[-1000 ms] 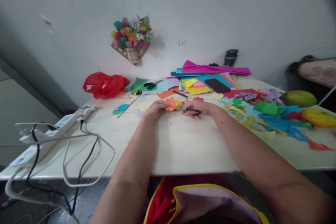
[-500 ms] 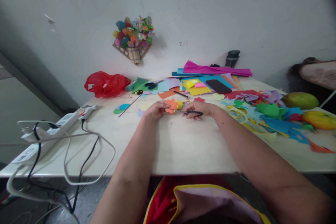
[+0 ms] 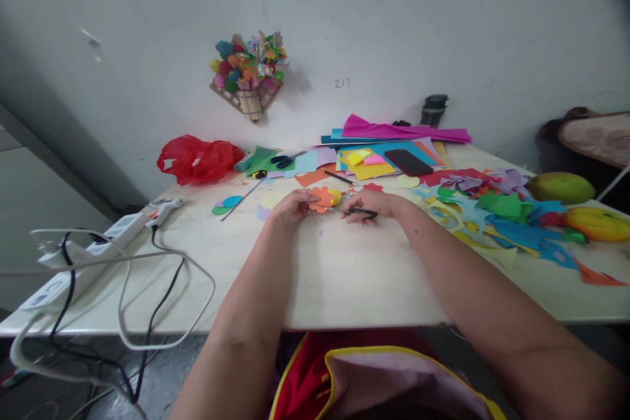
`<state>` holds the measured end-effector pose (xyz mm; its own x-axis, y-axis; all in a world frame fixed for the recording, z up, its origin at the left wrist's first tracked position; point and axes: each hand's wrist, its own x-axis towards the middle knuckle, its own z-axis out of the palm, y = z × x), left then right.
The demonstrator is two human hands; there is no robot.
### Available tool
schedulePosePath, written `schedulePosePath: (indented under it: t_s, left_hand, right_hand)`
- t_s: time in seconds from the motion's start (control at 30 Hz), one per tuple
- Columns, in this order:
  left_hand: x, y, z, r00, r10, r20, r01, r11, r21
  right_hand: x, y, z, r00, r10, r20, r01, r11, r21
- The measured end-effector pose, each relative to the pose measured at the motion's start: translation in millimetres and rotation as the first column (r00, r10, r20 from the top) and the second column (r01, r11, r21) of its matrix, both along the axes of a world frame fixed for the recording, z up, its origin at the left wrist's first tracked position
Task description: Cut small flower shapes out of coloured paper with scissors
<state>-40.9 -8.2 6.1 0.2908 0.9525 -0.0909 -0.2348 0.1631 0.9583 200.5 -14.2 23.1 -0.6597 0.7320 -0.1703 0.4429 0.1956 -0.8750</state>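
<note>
Between the fingers of my left hand (image 3: 296, 205) is an orange paper flower (image 3: 321, 199), held by its left edge. A yellow paper piece (image 3: 335, 196) shows just behind its right side; whether it is in my grip I cannot tell. My right hand (image 3: 365, 205) is closed on black-handled scissors (image 3: 361, 212), whose blades point left toward the flower's lower right edge. A red paper flower (image 3: 373, 188) lies just beyond my right hand. Behind both hands, a dark pen (image 3: 340, 178) rests on the table.
Paper scraps (image 3: 516, 216) spread over the table's right side, near a green mango-like fruit (image 3: 561, 188). A phone (image 3: 408, 162) lies on coloured sheets at the back. To the left are a red plastic bag (image 3: 199, 159), second scissors (image 3: 285, 161) and a power strip (image 3: 118, 230) with loose cables.
Both hands stay almost in place, still holding the flower and the scissors. The scissors have shifted very slightly, and the whole view has moved a little.
</note>
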Motion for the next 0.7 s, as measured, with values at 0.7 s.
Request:
schedulePosePath:
  t_s: [0.7]
  left_hand:
    - [3,11,-5.4,0.965,0.226,0.135,-0.239,0.966,0.094]
  right_hand:
    - [0,1,-0.9,0.994,-0.071,0.086,0.064,0.995,0.074]
